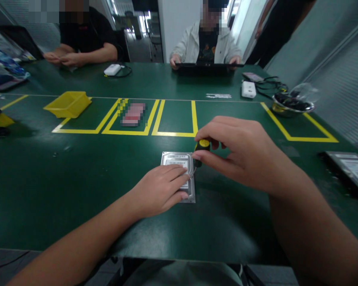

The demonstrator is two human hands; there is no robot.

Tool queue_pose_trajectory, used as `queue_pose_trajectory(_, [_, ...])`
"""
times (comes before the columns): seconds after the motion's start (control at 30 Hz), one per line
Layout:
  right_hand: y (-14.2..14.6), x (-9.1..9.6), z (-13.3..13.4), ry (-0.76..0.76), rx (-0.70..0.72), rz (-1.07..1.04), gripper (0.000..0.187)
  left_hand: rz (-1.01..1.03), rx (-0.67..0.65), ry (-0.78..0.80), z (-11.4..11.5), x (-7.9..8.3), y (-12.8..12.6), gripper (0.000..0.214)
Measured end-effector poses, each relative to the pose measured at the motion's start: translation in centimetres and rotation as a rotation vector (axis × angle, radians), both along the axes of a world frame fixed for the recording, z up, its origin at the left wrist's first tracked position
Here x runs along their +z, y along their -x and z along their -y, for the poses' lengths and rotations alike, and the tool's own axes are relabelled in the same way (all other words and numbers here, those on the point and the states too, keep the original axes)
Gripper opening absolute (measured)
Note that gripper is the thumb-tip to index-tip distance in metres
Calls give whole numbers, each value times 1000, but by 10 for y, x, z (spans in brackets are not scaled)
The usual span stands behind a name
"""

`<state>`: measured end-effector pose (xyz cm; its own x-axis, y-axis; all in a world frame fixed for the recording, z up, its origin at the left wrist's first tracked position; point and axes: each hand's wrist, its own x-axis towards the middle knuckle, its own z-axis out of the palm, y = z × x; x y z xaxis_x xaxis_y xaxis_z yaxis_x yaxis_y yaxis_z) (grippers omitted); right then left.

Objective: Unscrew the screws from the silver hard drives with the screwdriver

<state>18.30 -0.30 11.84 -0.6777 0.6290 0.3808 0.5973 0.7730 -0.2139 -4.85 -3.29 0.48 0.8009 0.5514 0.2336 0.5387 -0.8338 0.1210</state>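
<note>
A silver hard drive [167, 155] with a white label lies flat on the green table [77, 190] in front of me. My left hand [159, 188] rests on top of it, fingers stretched across the label and covering much of it. Above the drive's right edge, my right hand [244, 149] pinches a screwdriver [203, 144] with a black and yellow handle between thumb and fingers. The screwdriver is tilted, its thin shaft slanting down to the right edge of the drive beside my left fingertips. Whether the tip sits in a screw is too small to tell.
Yellow tape outlines cross the table, with a yellow bin [68, 105] and a blurred pinkish object [133, 114] at left. A metal bowl [289, 111] of dark items and a larger drive [353, 167] lie right. Two people sit opposite; another stands behind.
</note>
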Motion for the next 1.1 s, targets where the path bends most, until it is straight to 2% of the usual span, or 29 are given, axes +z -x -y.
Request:
queue_pose_trajectory(0.43, [0, -3, 1, 31, -4, 55, 21, 3, 2, 3, 1, 1, 0, 44])
queue_pose_trajectory(0.87, [1, -3, 1, 27, 3, 83, 20, 10, -2, -12, 1, 1, 1, 45])
queue_pose_trajectory(1.0, [-9, 10, 6, -72, -17, 50, 20, 7, 6, -8, 2, 1, 1, 44])
queue_pose_trajectory(1.1, [-22, 23, 13, -235, -159, 34, 24, 2, 6, -4, 1, 0, 2, 43])
